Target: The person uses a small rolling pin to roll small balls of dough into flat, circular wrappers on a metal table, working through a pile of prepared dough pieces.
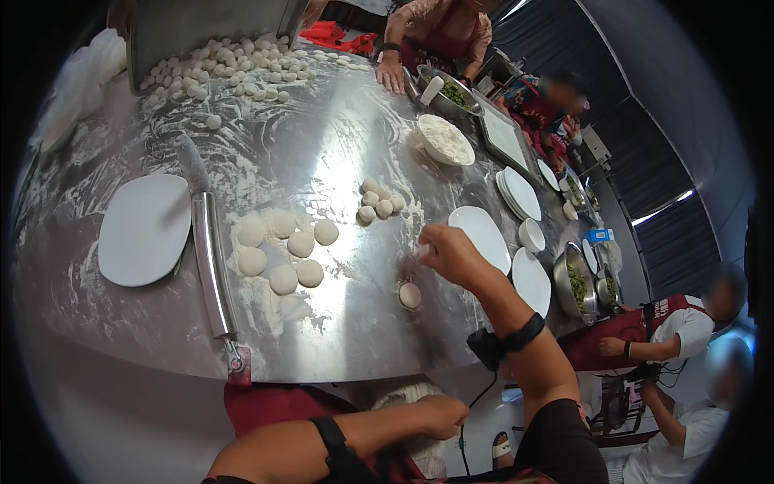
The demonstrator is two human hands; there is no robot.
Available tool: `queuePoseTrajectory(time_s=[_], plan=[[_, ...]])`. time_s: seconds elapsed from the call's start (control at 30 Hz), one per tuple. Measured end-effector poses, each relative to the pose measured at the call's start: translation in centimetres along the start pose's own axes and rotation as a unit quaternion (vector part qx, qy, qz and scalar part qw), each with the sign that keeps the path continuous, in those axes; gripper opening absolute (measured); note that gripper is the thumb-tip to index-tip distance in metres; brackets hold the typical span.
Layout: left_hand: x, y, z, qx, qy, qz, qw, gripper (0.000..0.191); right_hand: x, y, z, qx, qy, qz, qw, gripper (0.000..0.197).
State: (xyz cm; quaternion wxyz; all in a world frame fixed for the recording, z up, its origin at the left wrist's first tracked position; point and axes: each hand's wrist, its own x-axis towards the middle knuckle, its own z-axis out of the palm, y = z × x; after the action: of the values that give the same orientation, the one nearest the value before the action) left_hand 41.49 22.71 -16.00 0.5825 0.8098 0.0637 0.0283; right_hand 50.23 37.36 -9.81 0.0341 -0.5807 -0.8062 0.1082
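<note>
My right hand [450, 253] is raised over the steel table [363, 327], its curled fingers around a small pale piece that looks like dough. Below it on the table lies a flattened dough round [410, 295]. My left hand [444, 417] is closed on a thin black cable [481, 392] below the table edge; the cable runs up to a black device at my right wrist. Several dough rounds [300, 244] rest on flour left of centre, and a cluster of small dough balls [384, 209] sits farther back. A metal rolling pin [216, 266] lies beside a white plate [145, 230].
At the back left, a tilted metal tray [211, 24] stands by many dough balls [242, 63]. Rightward are a flour bowl [446, 140], plates [481, 239], a small bowl [531, 235] and steel bowls of green filling [575, 284]. Co-workers stand around the table; one's hand [391, 75] rests on it.
</note>
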Motion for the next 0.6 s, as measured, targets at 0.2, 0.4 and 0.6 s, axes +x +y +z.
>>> queuePoseTrajectory(time_s=[0.2,0.4,0.6], plan=[[-0.2,-0.7,0.5,0.001,-0.010,0.003,1.000,0.015,-1.9,-1.2,1.3,0.027,-0.064,0.006,0.998,0.020],[0.1,0.5,0.3,0.001,-0.001,0.022,1.000,0.015,-0.3,-1.3,3.1,-0.112,0.068,0.010,0.991,0.053],[0.4,1.0,0.4,0.000,0.006,0.033,0.999,0.013,0.2,-1.2,4.0,-0.092,0.011,0.020,0.996,0.062]])
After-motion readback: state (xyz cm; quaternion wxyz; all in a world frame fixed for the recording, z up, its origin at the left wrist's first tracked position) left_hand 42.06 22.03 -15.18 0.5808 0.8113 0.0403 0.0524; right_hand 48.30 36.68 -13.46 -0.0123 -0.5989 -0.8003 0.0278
